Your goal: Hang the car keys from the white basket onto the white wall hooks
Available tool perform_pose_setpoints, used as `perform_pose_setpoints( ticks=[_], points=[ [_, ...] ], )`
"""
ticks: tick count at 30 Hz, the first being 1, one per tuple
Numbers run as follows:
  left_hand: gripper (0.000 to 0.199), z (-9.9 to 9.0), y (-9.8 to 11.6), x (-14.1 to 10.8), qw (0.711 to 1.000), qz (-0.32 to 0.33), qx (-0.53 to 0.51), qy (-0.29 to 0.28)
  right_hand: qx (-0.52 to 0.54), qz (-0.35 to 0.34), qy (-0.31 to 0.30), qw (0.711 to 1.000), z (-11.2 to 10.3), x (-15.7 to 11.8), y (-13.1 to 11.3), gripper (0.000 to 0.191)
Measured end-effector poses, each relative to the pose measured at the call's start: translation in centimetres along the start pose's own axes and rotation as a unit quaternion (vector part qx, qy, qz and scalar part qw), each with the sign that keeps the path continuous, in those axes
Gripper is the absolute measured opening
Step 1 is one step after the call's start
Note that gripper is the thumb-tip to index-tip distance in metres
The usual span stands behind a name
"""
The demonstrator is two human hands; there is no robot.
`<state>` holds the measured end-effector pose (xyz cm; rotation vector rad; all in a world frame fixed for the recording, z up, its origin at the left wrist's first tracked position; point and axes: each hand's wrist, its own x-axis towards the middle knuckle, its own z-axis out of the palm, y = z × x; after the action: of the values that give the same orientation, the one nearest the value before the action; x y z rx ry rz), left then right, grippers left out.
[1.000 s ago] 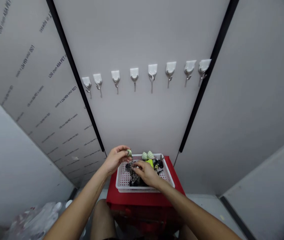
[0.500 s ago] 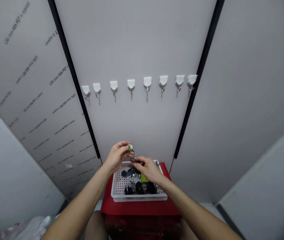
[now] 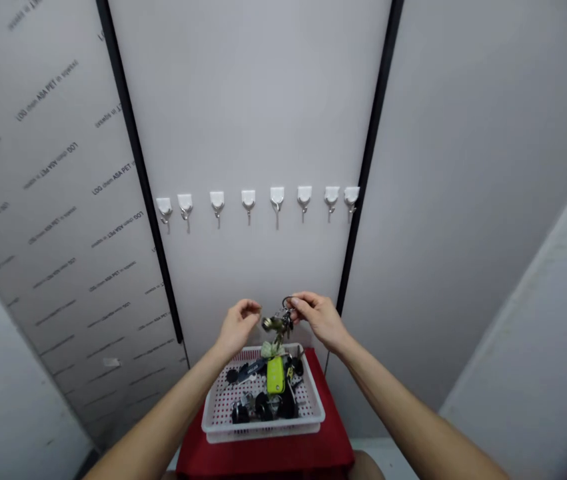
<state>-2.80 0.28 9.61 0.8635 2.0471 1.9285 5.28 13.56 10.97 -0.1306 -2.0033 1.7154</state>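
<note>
My right hand point(image 3: 319, 319) pinches a dark key ring point(image 3: 288, 303) above the basket. From it hangs a bunch of keys point(image 3: 288, 321) with a greenish charm point(image 3: 274, 324), blurred by motion. My left hand point(image 3: 238, 329) is just left of the charm, fingers curled with a gap to the thumb, and no object shows in it. Below both hands sits a white perforated basket point(image 3: 263, 431). Inside lie a bright yellow-green case point(image 3: 276, 375), a dark tag with pale lettering point(image 3: 252, 369) and several black and metal items point(image 3: 263, 407).
A row of several white hooks point(image 3: 248, 199) is fixed to the grey wall panel ahead. Black vertical strips point(image 3: 133, 133) edge that panel. The basket stands on a red-covered surface point(image 3: 263, 460) in front of my legs. Walls stand close on both sides.
My left hand has let go of the greenish charm, which now dangles from the ring. My right hand has lifted the key ring up and right. The camera view has shifted.
</note>
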Motion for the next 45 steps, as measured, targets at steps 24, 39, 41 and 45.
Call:
perform_pose_setpoints(
  ticks=[24,39,41,45],
  points=[
    [0.029,13.5,13.2,7.6,0.923,0.307,0.226,-0.059,0.034,-0.132,0.324,0.936,-10.2,8.0,-9.4,0.006],
    [0.036,6.5,5.0,5.1,0.953,0.166,0.238,-0.086,-0.247,-0.161,0.370,0.881,-9.4,3.9,-4.0,0.025],
    [0.033,4.0,1.1,3.6,0.954,0.114,0.262,-0.087,-0.280,-0.156,0.314,0.894,-7.7,1.8,-1.1,0.025],
    [0.030,0.2,-6.4,-0.3,0.933,0.032,0.340,-0.113,-0.351,-0.064,0.025,0.934,-2.3,-2.2,5.6,0.020]
  ],
)
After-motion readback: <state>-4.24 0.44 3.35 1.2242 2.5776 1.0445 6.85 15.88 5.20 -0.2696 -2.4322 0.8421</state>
